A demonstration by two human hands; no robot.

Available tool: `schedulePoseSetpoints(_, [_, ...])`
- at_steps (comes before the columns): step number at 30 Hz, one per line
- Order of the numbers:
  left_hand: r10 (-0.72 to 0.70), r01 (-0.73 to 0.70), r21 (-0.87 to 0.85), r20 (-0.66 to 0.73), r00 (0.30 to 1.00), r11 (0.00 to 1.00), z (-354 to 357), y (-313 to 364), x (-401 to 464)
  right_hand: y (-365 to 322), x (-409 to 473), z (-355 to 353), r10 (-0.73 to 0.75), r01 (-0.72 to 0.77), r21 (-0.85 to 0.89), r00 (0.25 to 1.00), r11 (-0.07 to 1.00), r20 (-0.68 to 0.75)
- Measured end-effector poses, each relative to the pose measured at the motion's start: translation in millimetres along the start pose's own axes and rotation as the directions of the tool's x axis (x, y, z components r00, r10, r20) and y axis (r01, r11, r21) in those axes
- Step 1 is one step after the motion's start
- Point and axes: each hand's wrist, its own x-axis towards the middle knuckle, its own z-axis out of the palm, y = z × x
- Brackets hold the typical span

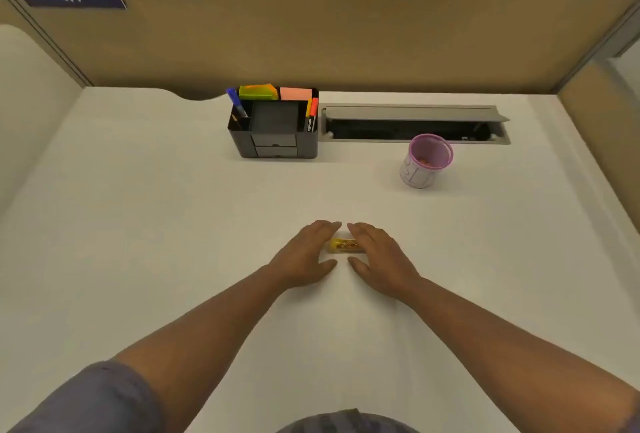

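A small clear box with yellow contents (343, 245) lies on the white desk (173, 225) in front of me. My left hand (306, 254) lies flat to its left, with straight fingers over that end of the box. My right hand (377, 258) mirrors it on the right side, fingers straight and covering the box's right end. Both thumbs point inward below the box without touching each other. I cannot tell whether the fingers press on the box or only hover at it.
A black desk organiser (275, 126) with markers and sticky notes stands at the back. A pink mesh cup (424, 161) stands to the right, before an open cable hatch (415, 123). Beige partition walls (346, 34) enclose the desk.
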Motion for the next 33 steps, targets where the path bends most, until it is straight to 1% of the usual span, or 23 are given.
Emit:
schedulePoseSetpoints(2, [-0.036, 0.035, -0.040, -0.027, 0.999, 0.999, 1.0, -0.6, 6.6, 1.2, 5.0, 1.6, 0.016, -0.015, 0.090, 1.000, 0.996, -0.016])
schedulePoseSetpoints(4, [-0.080, 0.076, -0.072, -0.058, 0.995, 0.995, 0.8, 0.9, 9.6, -0.3, 8.3, 2.9, 0.021, -0.018, 0.108, 0.999, 0.994, -0.031])
schedulePoseSetpoints(5, [-0.080, 0.074, -0.089, -0.063, 0.995, 0.993, -0.5, 0.9, 11.8, -0.2, 11.2, 3.0, 0.012, -0.007, 0.117, 0.999, 0.993, -0.047])
schedulePoseSetpoints(8, [-0.102, 0.093, -0.194, -0.041, 0.994, 0.977, -5.5, -1.0, 14.8, -1.4, 19.3, 0.9, -0.001, 0.013, 0.157, 0.997, 0.988, -0.083])
schedulePoseSetpoints(10, [-0.174, 0.156, -0.300, -0.032, 0.984, 0.941, -7.6, -2.2, 18.2, -0.3, 23.2, 1.7, 0.000, 0.019, 0.193, 0.996, 0.981, -0.094])
schedulePoseSetpoints(12, [-0.242, 0.208, -0.402, -0.036, 0.970, 0.892, -10.3, -3.5, 22.0, 0.0, 25.8, 2.9, 0.010, 0.020, 0.267, 0.994, 0.963, -0.111])
schedulePoseSetpoints(15, [-0.285, 0.229, -0.550, -0.018, 0.958, 0.804, -13.7, -5.9, 22.3, 1.2, 28.8, 2.1, 0.092, -0.054, 0.384, 0.993, 0.922, -0.081])
schedulePoseSetpoints(18, [-0.311, 0.242, -0.638, 0.003, 0.950, 0.731, -15.6, -6.6, 20.5, 1.0, 31.8, -0.7, 0.163, -0.132, 0.455, 0.986, 0.880, -0.028])
schedulePoseSetpoints(21, [-0.342, 0.240, -0.690, -0.012, 0.940, 0.683, -17.1, -5.2, 19.4, -0.4, 32.7, -4.8, 0.213, -0.192, 0.512, 0.977, 0.837, 0.018])
schedulePoseSetpoints(24, [-0.354, 0.242, -0.712, -0.010, 0.935, 0.659, -18.1, -5.5, 17.6, -0.3, 32.7, -7.6, 0.232, -0.212, 0.556, 0.972, 0.804, 0.036])
schedulePoseSetpoints(26, [-0.347, 0.243, -0.713, -0.001, 0.938, 0.658, -18.9, -5.6, 16.5, -0.4, 32.1, -8.4, 0.237, -0.219, 0.578, 0.970, 0.786, 0.047])
schedulePoseSetpoints(33, [-0.311, 0.229, -0.679, 0.002, 0.951, 0.697, -23.7, -6.2, 18.1, 1.1, 31.5, -10.1, 0.261, -0.252, 0.641, 0.962, 0.725, 0.083])
